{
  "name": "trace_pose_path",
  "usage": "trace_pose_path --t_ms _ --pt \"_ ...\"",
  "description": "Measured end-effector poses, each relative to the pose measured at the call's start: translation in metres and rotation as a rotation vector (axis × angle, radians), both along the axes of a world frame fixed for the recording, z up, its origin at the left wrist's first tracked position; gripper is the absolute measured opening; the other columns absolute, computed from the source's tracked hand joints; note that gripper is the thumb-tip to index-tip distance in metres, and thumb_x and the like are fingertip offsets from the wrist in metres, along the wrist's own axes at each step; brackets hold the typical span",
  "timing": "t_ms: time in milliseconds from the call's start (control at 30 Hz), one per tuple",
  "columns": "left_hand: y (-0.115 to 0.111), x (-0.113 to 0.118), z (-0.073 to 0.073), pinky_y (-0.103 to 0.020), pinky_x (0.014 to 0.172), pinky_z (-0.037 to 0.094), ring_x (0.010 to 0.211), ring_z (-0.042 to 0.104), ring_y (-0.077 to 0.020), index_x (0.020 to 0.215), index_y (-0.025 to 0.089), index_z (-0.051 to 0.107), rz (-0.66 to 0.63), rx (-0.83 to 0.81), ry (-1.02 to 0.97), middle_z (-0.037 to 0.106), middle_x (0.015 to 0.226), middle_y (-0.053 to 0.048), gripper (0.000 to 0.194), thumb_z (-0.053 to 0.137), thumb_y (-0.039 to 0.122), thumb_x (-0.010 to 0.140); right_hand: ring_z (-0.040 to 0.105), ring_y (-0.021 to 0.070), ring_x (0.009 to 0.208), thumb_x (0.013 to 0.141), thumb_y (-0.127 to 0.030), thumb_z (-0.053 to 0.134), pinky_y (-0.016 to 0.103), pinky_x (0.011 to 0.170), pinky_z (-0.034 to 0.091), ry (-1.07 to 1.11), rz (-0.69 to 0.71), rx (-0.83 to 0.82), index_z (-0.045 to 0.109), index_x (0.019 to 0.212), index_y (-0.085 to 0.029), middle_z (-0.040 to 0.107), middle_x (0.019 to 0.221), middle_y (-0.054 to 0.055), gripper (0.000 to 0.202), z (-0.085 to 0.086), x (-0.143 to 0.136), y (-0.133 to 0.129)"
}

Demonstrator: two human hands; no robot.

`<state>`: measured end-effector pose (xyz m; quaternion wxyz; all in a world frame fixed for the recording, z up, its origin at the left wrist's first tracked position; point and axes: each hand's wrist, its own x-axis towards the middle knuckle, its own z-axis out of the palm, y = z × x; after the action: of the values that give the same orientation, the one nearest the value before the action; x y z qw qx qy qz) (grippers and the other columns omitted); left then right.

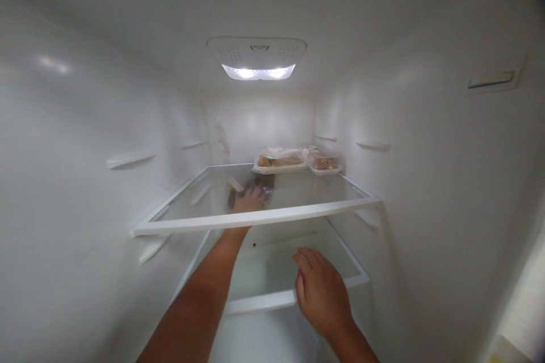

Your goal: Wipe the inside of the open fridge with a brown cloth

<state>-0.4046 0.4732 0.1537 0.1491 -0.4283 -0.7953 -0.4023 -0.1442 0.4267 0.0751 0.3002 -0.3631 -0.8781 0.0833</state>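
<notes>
Seen through the glass of the upper shelf (pixel 298 214), my left hand (pixel 249 199) has its fingers over a dark package (pixel 267 182). The package shows on both sides of the hand, and its details are blurred. My left forearm passes beneath that shelf's white front edge. Lower and to the right, my right hand (pixel 322 290) is above the front edge of the lower shelf (pixel 259 302), its fingers bent and pressed together with nothing visible in them.
Atop the upper shelf, towards the back, are a wrapped tray of food (pixel 280 161) and a clear food box (pixel 324 163) to its right. A lit lamp (pixel 259 72) is in the ceiling. White side walls (pixel 76 181) with moulded shelf supports (pixel 131 160) flank the shelves.
</notes>
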Motion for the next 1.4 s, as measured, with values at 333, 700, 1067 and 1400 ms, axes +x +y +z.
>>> trace_pose_path --t_ms 333,700,1067,1400 --pt "0.009 -0.003 -0.012 -0.054 0.115 0.038 0.137 0.046 -0.0435 0.151 0.002 0.028 0.424 0.09 -0.141 0.037 0.153 -0.033 0.082 0.063 0.016 0.078 0.058 0.024 0.128 0.091 -0.015 0.043 0.038 0.113 0.042 0.008 -0.006 -0.002 0.069 0.124 -0.024 0.067 0.136 0.006 0.044 0.0 -0.002 0.0" --pt "0.045 0.06 -0.041 -0.06 0.111 0.038 0.135 0.047 -0.043 0.148 0.012 0.043 0.25 -0.02 -0.034 0.046 0.146 -0.028 0.058 0.052 0.025 0.092 0.057 0.0249 0.128 0.089 -0.013 0.046 0.039 0.113 0.042 0.019 0.001 0.001 0.069 0.122 -0.025 0.066 0.136 0.006 0.043 -0.001 -0.003 0.0" --pt "0.066 0.099 -0.05 -0.061 0.123 0.025 0.147 0.041 -0.0378 0.116 0.023 0.071 -0.359 -0.174 0.002 0.062 0.144 -0.015 0.037 0.068 0.015 0.08 0.058 0.0244 0.125 0.088 -0.013 0.045 0.039 0.112 0.042 0.038 0.01 -0.013 0.068 0.119 -0.025 0.067 0.131 0.006 0.041 0.003 -0.004 -0.001" --pt "0.086 0.116 -0.024 -0.052 0.114 0.044 0.12 0.064 -0.0265 0.087 0.018 0.072 -0.565 -0.111 -0.354 0.075 0.112 -0.009 0.011 0.071 0.029 0.084 0.06 0.0257 0.116 0.086 -0.013 0.048 0.039 0.106 0.046 0.023 0.002 0.004 0.069 0.116 -0.023 0.068 0.122 0.009 0.038 0.008 -0.004 -0.002"
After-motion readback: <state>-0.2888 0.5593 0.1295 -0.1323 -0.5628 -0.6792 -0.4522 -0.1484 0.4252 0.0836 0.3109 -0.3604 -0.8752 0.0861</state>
